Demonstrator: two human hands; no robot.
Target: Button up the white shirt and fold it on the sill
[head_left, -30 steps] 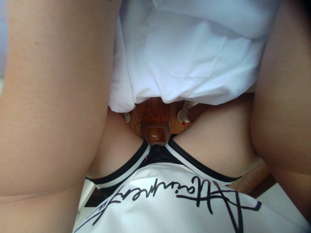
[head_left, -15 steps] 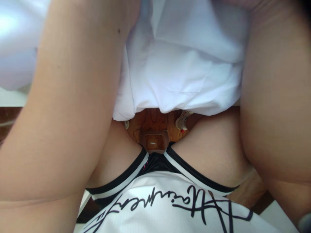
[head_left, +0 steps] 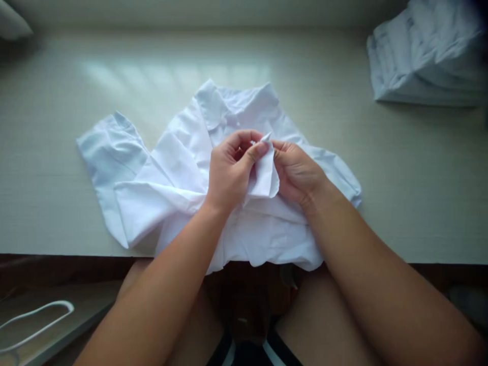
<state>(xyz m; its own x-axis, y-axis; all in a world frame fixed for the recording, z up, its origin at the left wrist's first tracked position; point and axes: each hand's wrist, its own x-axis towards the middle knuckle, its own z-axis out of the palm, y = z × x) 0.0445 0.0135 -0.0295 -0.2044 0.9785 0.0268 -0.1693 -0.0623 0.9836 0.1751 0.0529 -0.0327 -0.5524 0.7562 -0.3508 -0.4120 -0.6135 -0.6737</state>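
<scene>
A white collared shirt [head_left: 190,157] lies on the pale table, collar toward the far side, lower edge hanging over the near edge. Its left-side sleeve is spread out and bent; the other reaches to the right. Over the middle of the shirt, my left hand [head_left: 232,162] pinches a raised fold of the white cloth between thumb and fingers. My right hand [head_left: 297,165] grips the same raised part from the right, close against the left fingertips. The cloth between the hands looks like a cuff or front edge; I cannot tell which.
A stack of folded white clothes [head_left: 427,61] stands at the back right of the table [head_left: 412,178]. Something white [head_left: 13,23] shows at the far left corner. Below the table's edge at lower left, a white hanger [head_left: 41,320] lies on a lower surface.
The view has tilted up from my lap and the hanging cloth to the table. Both hands now show fully, holding the shirt together over its middle.
</scene>
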